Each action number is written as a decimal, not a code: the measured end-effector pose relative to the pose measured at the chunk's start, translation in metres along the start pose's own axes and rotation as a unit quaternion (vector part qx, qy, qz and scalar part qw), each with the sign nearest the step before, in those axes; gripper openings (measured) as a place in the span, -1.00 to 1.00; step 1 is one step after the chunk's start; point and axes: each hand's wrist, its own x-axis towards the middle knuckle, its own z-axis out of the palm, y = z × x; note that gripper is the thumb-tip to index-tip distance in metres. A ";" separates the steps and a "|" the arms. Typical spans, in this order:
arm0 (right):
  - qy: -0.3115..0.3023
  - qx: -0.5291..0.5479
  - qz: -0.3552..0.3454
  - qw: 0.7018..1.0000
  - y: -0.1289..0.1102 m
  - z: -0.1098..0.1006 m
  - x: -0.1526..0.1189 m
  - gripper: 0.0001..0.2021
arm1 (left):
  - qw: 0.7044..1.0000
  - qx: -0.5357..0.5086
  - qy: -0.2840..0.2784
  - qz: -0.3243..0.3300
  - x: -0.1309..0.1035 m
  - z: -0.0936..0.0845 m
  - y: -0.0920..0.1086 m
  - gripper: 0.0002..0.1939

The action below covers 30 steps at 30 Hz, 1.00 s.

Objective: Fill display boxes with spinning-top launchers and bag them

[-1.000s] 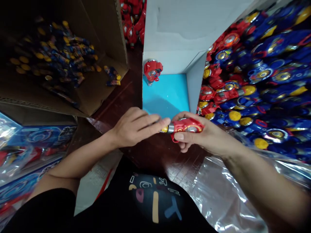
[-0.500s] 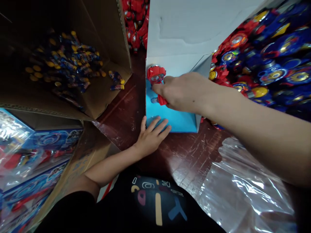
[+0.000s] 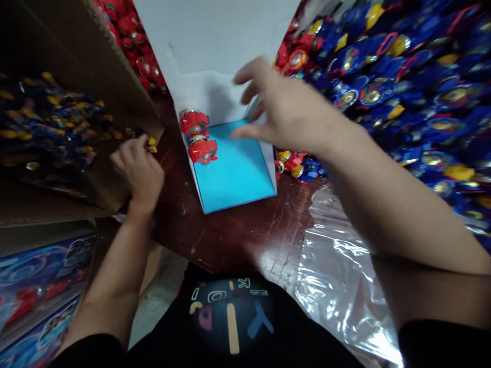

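An open white box [image 3: 245,198] with a light blue inside lies on the dark red table. At its left side, two red toys [image 3: 194,122] rest on the blue surface. My right hand [image 3: 268,105] hangs over the box's right part, blurred, its fingers spread and holding nothing. My left hand [image 3: 140,171] is at the edge of a cardboard box on the left, its fingertips by small blue tubes with yellow caps [image 3: 152,145]. Its fingers are bent and partly hidden, and whether they hold anything cannot be made out.
The cardboard box [image 3: 126,76] on the left holds many small yellow-capped tubes. Blue toys [image 3: 383,92] are heaped at the right, red toys [image 3: 132,38] behind. Clear plastic film [image 3: 337,271] lies at the lower right, and printed packages [image 3: 42,276] stand at the lower left.
My right hand has let go of the red toy and lifted off to the right. My left hand has moved from the box's front edge to the tubes. The view has shifted right.
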 end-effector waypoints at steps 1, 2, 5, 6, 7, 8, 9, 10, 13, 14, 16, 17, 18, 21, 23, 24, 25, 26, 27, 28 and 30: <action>0.006 -0.021 0.033 0.999 0.018 -0.004 -0.013 -0.33 | 0.999 0.023 -0.033 -0.037 0.014 0.002 -0.018 -0.52; -0.015 -0.053 0.063 0.996 0.035 -0.004 -0.026 -0.37 | 0.995 0.037 -0.064 -0.062 0.023 0.005 -0.032 -0.57; -0.177 -0.103 0.102 0.973 0.068 0.024 -0.060 -0.31 | 0.989 0.053 -0.106 -0.084 0.024 0.009 -0.044 -0.71; -0.213 -0.100 0.098 0.967 0.072 0.039 -0.069 -0.24 | 0.990 0.054 -0.102 -0.078 0.017 0.010 -0.040 -0.72; -0.227 -0.093 0.092 0.965 0.073 0.055 -0.076 -0.19 | 0.992 0.050 -0.094 -0.069 0.010 0.011 -0.033 -0.72; -0.224 -0.086 0.089 0.967 0.073 0.069 -0.083 -0.17 | 0.994 0.038 -0.086 -0.058 0.001 0.010 -0.025 -0.72; -0.217 -0.079 0.088 0.969 0.073 0.080 -0.089 -0.17 | 0.996 0.010 -0.081 -0.046 -0.009 0.008 -0.017 -0.72; -0.205 -0.071 0.089 0.972 0.073 0.088 -0.096 -0.19 | 0.996 -0.031 -0.078 -0.036 -0.018 0.005 -0.009 -0.70; -0.126 -0.025 0.100 0.987 0.081 0.094 -0.122 -0.28 | 0.980 -0.183 -0.074 -0.037 -0.050 -0.017 0.010 -0.63; -0.076 -0.006 0.111 0.991 0.083 0.092 -0.133 -0.28 | 0.969 -0.227 -0.082 -0.043 -0.061 -0.027 0.017 -0.62; 0.055 0.056 0.121 0.990 0.079 0.087 -0.154 -0.23 | 0.947 -0.290 -0.125 -0.053 -0.082 -0.049 0.035 -0.65; 0.120 0.099 0.116 0.981 0.072 0.085 -0.163 -0.21 | 0.934 -0.315 -0.161 -0.051 -0.091 -0.058 0.047 -0.68; 0.183 0.144 0.098 0.968 0.062 0.083 -0.170 -0.19 | 0.917 -0.339 -0.204 -0.044 -0.099 -0.066 0.062 -0.71; 0.274 0.240 0.004 0.931 0.020 0.082 -0.178 -0.11 | 0.848 -0.416 -0.328 -0.017 -0.109 -0.074 0.109 -0.73; 0.263 0.231 -0.040 0.936 -0.003 0.082 -0.174 -0.06 | 0.804 -0.459 -0.378 -0.024 -0.108 -0.072 0.133 -0.69; 0.248 0.209 -0.049 0.945 -0.011 0.082 -0.171 -0.06 | 0.789 -0.473 -0.391 -0.034 -0.107 -0.070 0.141 -0.67; 0.232 0.182 -0.051 0.954 -0.015 0.081 -0.168 -0.09 | 0.779 -0.482 -0.398 -0.044 -0.106 -0.068 0.146 -0.64; 0.226 0.158 -0.053 0.960 -0.018 0.081 -0.166 -0.13 | 0.774 -0.488 -0.401 -0.047 -0.105 -0.067 0.148 -0.62; 0.223 0.142 -0.054 0.963 -0.018 0.080 -0.165 -0.17 | 0.774 -0.488 -0.400 -0.043 -0.105 -0.067 0.148 -0.62; 0.224 0.137 -0.054 0.963 -0.018 0.080 -0.164 -0.20 | 0.783 -0.481 -0.393 -0.029 -0.105 -0.067 0.147 -0.62; 0.232 0.143 -0.051 0.961 -0.019 0.081 -0.164 -0.25 | 0.828 -0.442 -0.343 0.038 -0.106 -0.066 0.142 -0.65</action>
